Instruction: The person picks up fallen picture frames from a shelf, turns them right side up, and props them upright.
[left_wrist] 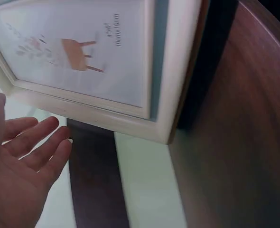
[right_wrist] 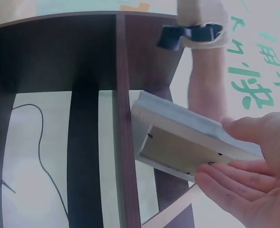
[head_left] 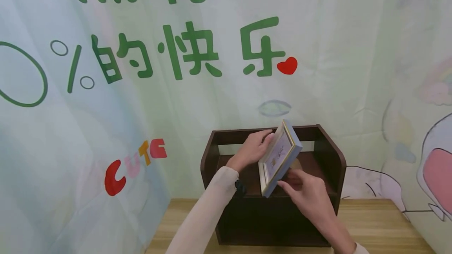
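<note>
A picture frame (head_left: 279, 156) with a pale front border and blue-grey sides tilts over the upper board of a dark brown shelf (head_left: 333, 164). The print inside, seen in the left wrist view, shows a small brown chair or stool and faint flowers. My right hand (head_left: 308, 193) pinches the frame's lower edge, thumb on the side and fingers at the back panel (right_wrist: 178, 149). My left hand (head_left: 253, 148) is at the opposite edge; its fingers (left_wrist: 38, 145) are loosely extended beside the border.
The shelf has raised side panels, a back rail with gaps and a lower compartment. It stands on a wooden table (head_left: 381, 222). A printed curtain (head_left: 219, 101) with green lettering hangs behind. In the right wrist view, a thin black cable (right_wrist: 40, 142) shows through the shelf's lower opening.
</note>
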A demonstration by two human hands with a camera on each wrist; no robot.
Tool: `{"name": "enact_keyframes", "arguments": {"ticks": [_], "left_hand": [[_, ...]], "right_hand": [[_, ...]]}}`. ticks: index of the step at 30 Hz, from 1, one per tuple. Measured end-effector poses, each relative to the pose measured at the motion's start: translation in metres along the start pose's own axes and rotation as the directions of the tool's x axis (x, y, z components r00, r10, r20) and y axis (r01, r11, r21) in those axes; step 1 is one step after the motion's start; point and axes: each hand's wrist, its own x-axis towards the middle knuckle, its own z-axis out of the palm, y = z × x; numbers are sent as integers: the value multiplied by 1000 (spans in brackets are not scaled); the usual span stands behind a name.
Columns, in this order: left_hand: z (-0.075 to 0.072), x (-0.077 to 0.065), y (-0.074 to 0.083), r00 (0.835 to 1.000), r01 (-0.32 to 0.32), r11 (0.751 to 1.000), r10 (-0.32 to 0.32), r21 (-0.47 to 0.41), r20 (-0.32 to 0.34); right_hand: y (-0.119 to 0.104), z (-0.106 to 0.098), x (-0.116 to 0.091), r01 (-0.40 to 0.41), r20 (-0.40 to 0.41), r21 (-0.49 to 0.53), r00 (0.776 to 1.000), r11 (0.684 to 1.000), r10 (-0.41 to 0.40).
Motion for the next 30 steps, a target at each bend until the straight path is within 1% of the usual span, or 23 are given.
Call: {"name": "enact_keyframes", "arguments": {"ticks": [4,6,8,11,15,18,25,30], "left_hand": [[8,1,-11,998,50,997,-51,-56,-21],[12,3,-14,997,62,993,-66,-96,-30],[17,5,-16,997,68,988,-74,-138,-35],[24,8,-19,996,74,981,-83,-179,-41],[30,8,-20,992,88,976,-103,-201,-68],[30,7,-22,989,98,973,-119,-210,-86],[26,5,-31,977,132,976,-158,-175,-140],[23,-1,-36,971,167,965,-197,-201,-136]], "right_hand": [[-4,7,2,-7,-51,-28,999,1000,6],[-5,9,4,-2,-79,-47,997,999,-1],[-6,12,5,-1,-105,-64,994,998,-6],[-5,16,7,1,-146,-72,989,997,-11],[-4,20,8,8,-173,-66,985,998,-20],[-4,21,8,14,-180,-63,983,998,-25],[-3,18,9,-5,-168,-42,986,999,-3],[1,13,10,-28,-158,-57,987,998,19]]}}
